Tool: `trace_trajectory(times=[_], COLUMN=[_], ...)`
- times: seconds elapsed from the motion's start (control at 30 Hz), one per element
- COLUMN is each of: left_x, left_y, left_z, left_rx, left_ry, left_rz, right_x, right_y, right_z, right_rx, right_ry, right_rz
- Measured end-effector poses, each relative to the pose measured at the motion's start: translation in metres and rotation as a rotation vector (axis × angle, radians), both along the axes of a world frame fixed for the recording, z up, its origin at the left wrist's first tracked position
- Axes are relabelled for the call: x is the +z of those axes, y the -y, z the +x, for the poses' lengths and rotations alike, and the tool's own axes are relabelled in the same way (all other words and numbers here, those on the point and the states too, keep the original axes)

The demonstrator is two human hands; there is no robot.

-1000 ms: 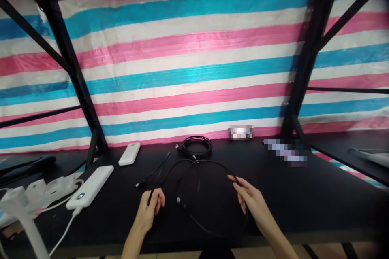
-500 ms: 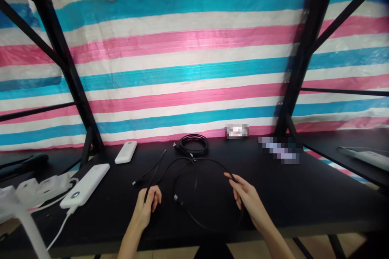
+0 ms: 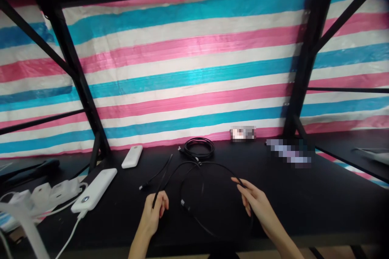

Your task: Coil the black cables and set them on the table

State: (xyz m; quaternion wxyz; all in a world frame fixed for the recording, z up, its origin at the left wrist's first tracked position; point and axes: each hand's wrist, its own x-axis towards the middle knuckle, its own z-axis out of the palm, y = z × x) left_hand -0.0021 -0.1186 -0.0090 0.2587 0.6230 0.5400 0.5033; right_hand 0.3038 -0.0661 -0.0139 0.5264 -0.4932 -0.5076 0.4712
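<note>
A loose black cable [image 3: 226, 164] makes a wide loop over the table between my hands. My left hand [image 3: 156, 209] is closed around a dark strand that rises past the thumb and doubles back to a plug [image 3: 141, 187]. Thumb and fingers of my right hand [image 3: 254, 199] pinch the far right side of the loop. Another cable plug [image 3: 183, 203] with a pale metal tip lies inside the space between the hands. Behind them rests a coiled black cable [image 3: 199, 153], its own connectors showing at the left and front.
Two white power banks stand at the left, the larger one [image 3: 95, 191] with a white cable plugged in, the smaller one [image 3: 132, 157] behind it. White chargers [image 3: 42, 196] crowd the left edge. Blurred-out items [image 3: 288, 153] lie at the back right. A striped sheet [image 3: 194, 56] hangs behind.
The whole view has tilted and swung slightly left, so everything sits further right in the picture. Both hands keep their grip on the cable, with little movement against the table.
</note>
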Motion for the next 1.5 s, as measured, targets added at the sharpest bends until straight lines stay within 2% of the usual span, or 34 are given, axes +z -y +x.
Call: trace_trajectory(times=[0.4, 0.6, 0.97, 1.1, 1.23, 1.37, 1.5], left_x=[-0.005, -0.006, -0.001, 0.004, 0.012, 0.015, 0.009], left_y=[-0.004, -0.003, 0.009, 0.014, 0.024, 0.036, 0.041], left_z=[-0.003, -0.002, 0.007, 0.012, 0.027, 0.056, 0.091], left_rx=[0.02, 0.004, 0.13, 0.082, 0.037, 0.047, -0.081], left_ry=[0.045, 0.152, 0.174, 0.056, -0.199, -0.445, -0.555], left_rz=[0.021, -0.015, 0.062, 0.003, 0.047, 0.104, 0.135], right_x=[0.001, 0.006, 0.008, 0.008, 0.004, 0.001, 0.009], right_y=[0.0, 0.002, 0.004, 0.006, 0.014, 0.027, 0.042], right_z=[0.0, -0.002, -0.001, -0.001, -0.005, -0.017, -0.036], right_rx=[0.016, 0.022, 0.041, 0.132, 0.25, 0.265, 0.281], right_ry=[-0.005, -0.024, -0.065, -0.075, -0.089, -0.119, -0.217], right_rz=[0.016, 0.001, 0.04, 0.09, 0.039, -0.031, -0.117])
